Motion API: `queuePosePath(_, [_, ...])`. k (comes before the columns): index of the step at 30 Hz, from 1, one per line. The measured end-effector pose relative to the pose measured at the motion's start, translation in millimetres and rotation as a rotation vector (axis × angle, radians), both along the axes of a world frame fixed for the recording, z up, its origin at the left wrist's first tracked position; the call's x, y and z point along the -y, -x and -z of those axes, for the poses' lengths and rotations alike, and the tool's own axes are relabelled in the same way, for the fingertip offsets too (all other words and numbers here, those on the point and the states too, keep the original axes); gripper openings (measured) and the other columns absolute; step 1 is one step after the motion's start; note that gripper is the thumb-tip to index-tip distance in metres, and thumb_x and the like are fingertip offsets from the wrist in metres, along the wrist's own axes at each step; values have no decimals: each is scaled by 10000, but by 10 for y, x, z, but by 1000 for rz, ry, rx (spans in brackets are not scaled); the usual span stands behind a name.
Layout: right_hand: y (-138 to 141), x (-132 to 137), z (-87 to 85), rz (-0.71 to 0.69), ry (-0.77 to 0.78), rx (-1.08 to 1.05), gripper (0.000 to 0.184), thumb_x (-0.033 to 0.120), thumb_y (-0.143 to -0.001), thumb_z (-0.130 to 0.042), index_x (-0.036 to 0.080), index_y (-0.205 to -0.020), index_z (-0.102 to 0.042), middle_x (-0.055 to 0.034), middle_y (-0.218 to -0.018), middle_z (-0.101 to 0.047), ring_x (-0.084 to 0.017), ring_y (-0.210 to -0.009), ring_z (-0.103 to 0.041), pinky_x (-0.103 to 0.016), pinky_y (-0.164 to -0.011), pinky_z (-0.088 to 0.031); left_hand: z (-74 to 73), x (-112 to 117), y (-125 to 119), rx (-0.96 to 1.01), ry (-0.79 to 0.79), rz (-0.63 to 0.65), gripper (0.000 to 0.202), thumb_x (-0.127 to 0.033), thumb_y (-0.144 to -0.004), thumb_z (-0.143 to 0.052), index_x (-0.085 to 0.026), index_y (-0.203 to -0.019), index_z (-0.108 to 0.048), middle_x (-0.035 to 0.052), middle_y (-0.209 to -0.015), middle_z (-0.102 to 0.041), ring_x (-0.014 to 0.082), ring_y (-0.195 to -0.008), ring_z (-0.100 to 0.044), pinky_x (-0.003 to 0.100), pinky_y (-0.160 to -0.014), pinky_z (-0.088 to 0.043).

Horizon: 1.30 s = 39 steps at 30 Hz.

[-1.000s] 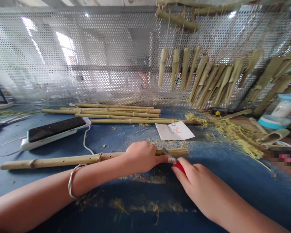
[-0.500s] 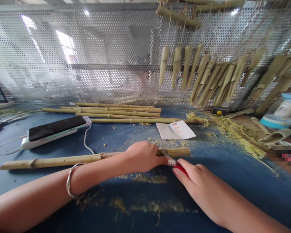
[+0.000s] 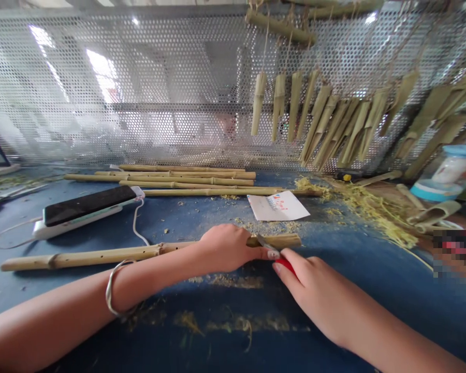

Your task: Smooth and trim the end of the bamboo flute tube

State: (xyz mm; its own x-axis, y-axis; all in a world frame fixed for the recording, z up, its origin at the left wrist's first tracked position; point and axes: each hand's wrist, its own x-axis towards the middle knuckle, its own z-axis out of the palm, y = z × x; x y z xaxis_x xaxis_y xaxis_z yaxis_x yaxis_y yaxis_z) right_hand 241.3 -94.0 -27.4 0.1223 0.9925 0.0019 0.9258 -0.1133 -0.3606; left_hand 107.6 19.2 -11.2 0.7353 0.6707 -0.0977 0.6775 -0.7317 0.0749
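A long bamboo tube [image 3: 108, 254] with several small holes lies across the blue table in front of me. My left hand [image 3: 229, 248] is wrapped over it right of a node, and its thumb reaches toward the blade. In my right hand [image 3: 305, 274] is a knife [image 3: 287, 263] with a red handle. Its short metal blade rests against the bamboo just beside my left thumb, near the tube's right end. My palm and fingers hide part of the handle and of the tube.
Behind lie several thin bamboo poles [image 3: 202, 181], a folded paper card [image 3: 278, 206] and a black phone on a white power bank [image 3: 89, 206]. Yellow shavings [image 3: 380, 212] lie at right near a blue-lidded bottle [image 3: 446, 173]. Cut bamboo pieces [image 3: 322, 124] hang before a perforated metal panel [image 3: 159, 93].
The knife and my right hand have shifted slightly left and up along the bamboo. My left hand keeps its grip on the tube. The whole view has drifted a little.
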Motion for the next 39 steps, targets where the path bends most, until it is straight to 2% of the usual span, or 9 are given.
queuePosePath(6, [5, 5, -17, -9, 17, -88, 279, 345, -884, -246, 243, -797, -490, -34, -737, -635, -216, -773, -608, -294, -584, -365, -15, -30, 28, 24, 34, 41, 749, -772, -666, -136, -184, -686, -600, 80, -645, -620, 187, -594, -561, 245, -463, -305])
queuePosePath(12, [24, -2, -48, -4, 69, -82, 279, 344, -882, -245, 235, -826, -496, -50, -778, -641, -234, -813, -602, -306, -597, -372, 15, -69, 27, 33, 75, 21, 727, -774, -656, -195, -188, -738, -619, 84, -692, -635, 192, -613, -564, 246, -477, -321])
queuePosePath(20, [1, 0, -8, -20, 15, -58, 267, 335, -878, -281, 231, -817, -519, -41, -724, -645, -213, -747, -617, -270, -536, -365, 10, -33, 16, 68, 132, -68, 682, -783, -618, -261, -240, -789, -636, 54, -714, -643, 198, -626, -576, 248, -476, -341])
queuePosePath(28, [-21, 2, 8, -24, -4, -48, 271, 331, -885, -259, 247, -819, -508, -20, -724, -644, -193, -709, -616, -262, -502, -339, 30, 39, 9, 70, 24, -111, 706, -767, -655, -182, -232, -748, -634, 68, -718, -646, 230, -655, -594, 281, -491, -378])
queuePosePath(31, [1, 1, 44, -6, -4, 68, 282, 327, -885, -233, 243, -806, -491, -30, -674, -629, -209, -648, -615, -273, -475, -315, 36, 65, -5, 62, -12, -112, 712, -745, -683, -152, -237, -794, -638, 79, -750, -653, 244, -680, -605, 302, -517, -408])
queuePosePath(35, [4, -7, 84, 54, -22, 266, 280, 324, -876, -221, 225, -799, -471, -50, -593, -602, -231, -538, -596, -279, -424, -256, 51, 92, -25, 29, -76, -104, 735, -704, -729, -97, -211, -766, -641, 104, -739, -647, 249, -696, -610, 324, -555, -436])
queuePosePath(39, [-145, -63, 31, 53, -49, 203, 277, 339, -867, -250, 227, -765, -482, -36, -595, -603, -208, -545, -590, -272, -433, -276, 35, 101, -22, 19, -87, -85, 779, -720, -718, -64, -183, -734, -629, 104, -691, -633, 236, -687, -609, 310, -569, -438])
